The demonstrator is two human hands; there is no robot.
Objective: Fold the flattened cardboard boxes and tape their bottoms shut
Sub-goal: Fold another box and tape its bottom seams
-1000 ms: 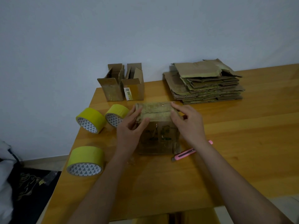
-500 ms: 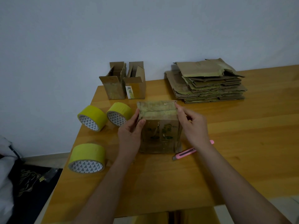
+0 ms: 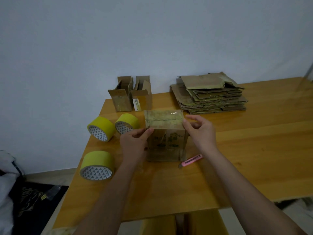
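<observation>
Your fingertips have come off the top of the box [image 3: 165, 134] — a second ago both palms lay over the folded flaps, pressing them down. Now your left hand [image 3: 133, 145] pinches the near left corner of the top between thumb and fingers, and your right hand [image 3: 200, 131] pinches the right edge the same way, its other fingers loosely curled. The box stands upright at the centre of the frame, flaps closed and a glossy strip of tape across the seam. That reads as a bottom already sealed, so this box looks ready to join the two finished boxes [image 3: 131, 94] above it. The stack of flat cardboard [image 3: 210, 94] at upper right waits — tape rolls [image 3: 101, 126] and the pink cutter [image 3: 191, 161] lie close by.
</observation>
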